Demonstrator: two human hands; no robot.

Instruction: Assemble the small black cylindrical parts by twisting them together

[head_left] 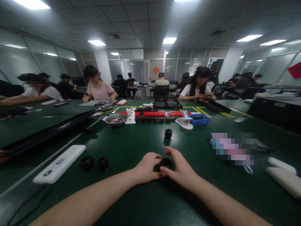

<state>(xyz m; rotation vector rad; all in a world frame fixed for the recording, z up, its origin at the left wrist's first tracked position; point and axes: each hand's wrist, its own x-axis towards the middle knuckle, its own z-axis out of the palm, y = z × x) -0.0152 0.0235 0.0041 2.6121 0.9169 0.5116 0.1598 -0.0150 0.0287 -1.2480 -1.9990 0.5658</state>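
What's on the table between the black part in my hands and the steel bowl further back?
Head view: only bare green table lies between the black part and the steel bowl.

A dark green table [131, 201] carried a white oblong device [59, 164] at near left, two round black parts [94, 163] beside it (apart), and a steel bowl [116, 119] farther off.

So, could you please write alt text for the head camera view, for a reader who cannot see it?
The left hand and right hand close around a small black round part on a green table. Three similar black parts lie nearby, beside a white device. Other people sit at tables behind.
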